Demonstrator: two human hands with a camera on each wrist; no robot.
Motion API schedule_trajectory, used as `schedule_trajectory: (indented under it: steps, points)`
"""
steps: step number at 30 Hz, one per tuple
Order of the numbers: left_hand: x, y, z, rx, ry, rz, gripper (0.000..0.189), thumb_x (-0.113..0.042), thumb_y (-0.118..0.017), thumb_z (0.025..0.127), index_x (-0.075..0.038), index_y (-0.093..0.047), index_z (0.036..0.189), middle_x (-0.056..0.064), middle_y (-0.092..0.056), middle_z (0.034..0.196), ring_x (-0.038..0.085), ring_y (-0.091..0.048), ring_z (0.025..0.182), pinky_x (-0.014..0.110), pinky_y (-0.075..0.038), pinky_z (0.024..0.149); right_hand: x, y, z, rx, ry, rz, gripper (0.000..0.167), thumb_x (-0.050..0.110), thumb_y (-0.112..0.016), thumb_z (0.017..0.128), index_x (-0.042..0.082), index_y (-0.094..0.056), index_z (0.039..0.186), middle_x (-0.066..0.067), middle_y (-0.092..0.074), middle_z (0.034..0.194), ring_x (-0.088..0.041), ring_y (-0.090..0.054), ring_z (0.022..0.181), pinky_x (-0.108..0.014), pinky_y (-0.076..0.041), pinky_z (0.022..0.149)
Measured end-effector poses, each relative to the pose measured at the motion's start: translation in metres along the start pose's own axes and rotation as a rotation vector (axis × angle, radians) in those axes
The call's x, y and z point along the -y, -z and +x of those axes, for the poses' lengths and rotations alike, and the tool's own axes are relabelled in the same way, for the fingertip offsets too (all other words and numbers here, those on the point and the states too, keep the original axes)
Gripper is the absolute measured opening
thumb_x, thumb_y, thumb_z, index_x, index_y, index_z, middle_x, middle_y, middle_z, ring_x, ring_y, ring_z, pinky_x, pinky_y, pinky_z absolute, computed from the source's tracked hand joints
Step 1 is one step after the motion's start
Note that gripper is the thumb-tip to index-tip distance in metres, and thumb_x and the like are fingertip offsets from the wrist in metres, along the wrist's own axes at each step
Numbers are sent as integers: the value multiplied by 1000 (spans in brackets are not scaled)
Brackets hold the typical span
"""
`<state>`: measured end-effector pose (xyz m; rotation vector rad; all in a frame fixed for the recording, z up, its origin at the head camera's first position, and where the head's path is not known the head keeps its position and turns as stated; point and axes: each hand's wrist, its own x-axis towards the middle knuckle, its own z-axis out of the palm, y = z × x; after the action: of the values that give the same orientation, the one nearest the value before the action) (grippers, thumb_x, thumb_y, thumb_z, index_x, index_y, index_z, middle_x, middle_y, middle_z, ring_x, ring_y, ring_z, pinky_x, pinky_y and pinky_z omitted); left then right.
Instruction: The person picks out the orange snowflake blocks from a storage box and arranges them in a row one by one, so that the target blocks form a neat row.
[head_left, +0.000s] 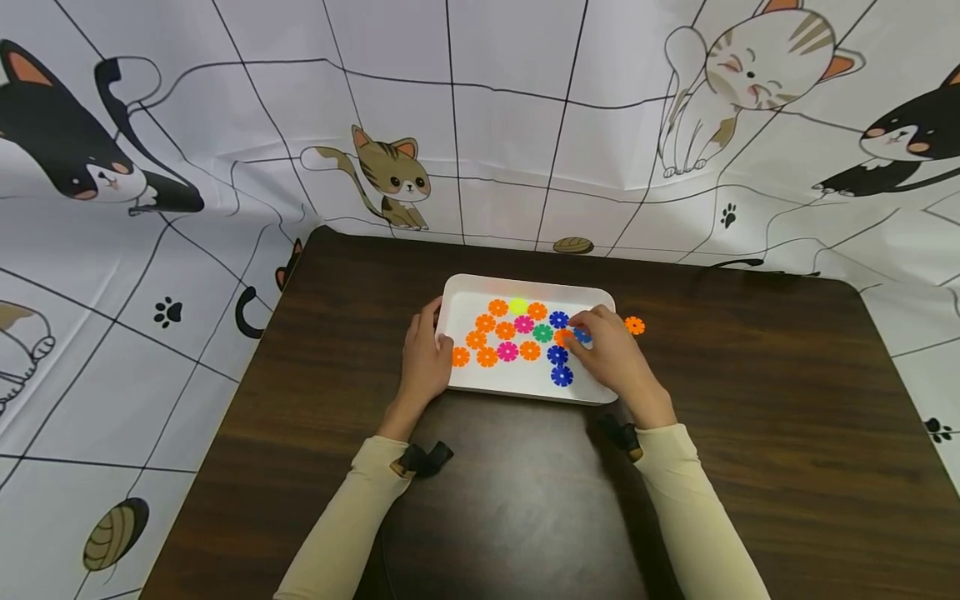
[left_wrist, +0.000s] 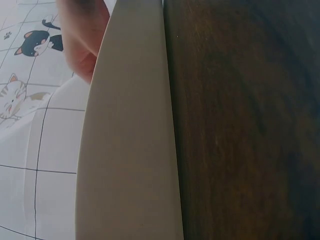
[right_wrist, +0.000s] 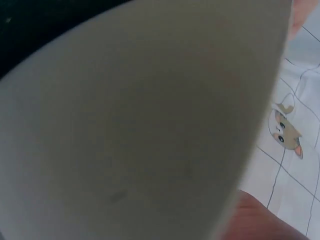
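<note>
A shallow white tray (head_left: 517,385) on the table holds several small, notched, flower-shaped discs. Its left end is gripped by my left hand (head_left: 425,357), thumb over the rim and fingers along the outside. Over the tray's right end, my right hand (head_left: 618,357) has its thumb and forefinger curled about a blue flower-shaped disc (head_left: 582,335). An orange disc (head_left: 561,337) is partly behind that thumb. Other blue discs (head_left: 562,376) lie close by, with a green disc (head_left: 543,333) and pink discs (head_left: 507,351) further left. Both wrist views are largely filled by the tray's side wall (left_wrist: 130,125).
One loose orange disc (head_left: 634,325) is on the dark wooden table (head_left: 750,375), just right of the tray. A white cloth (head_left: 510,125) printed with cats and grid lines hangs behind and left of the table.
</note>
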<state>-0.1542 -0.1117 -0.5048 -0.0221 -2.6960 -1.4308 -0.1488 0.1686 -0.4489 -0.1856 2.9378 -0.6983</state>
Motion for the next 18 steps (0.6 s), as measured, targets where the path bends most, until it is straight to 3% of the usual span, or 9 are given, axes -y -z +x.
schedule_trajectory:
  steps: [9, 18]
  points:
    - [0, -1, 0, -1, 6, -11, 60, -5, -47, 96, -13, -38, 155, 21, -51, 140, 38, -51, 124, 58, -40, 105, 3, -13, 5, 30, -23, -51, 35, 25, -69, 96, -1, -67, 120, -18, -63, 111, -31, -56, 97, -46, -54, 92]
    - [-1, -1, 1, 7, 22, 2, 61, -6, -48, 96, -13, -37, 156, 21, -51, 139, 38, -51, 127, 57, -40, 107, 8, -18, 9, -5, -66, -88, 40, 28, -70, 95, -3, -64, 119, -18, -59, 105, -30, -53, 92, -43, -56, 83]
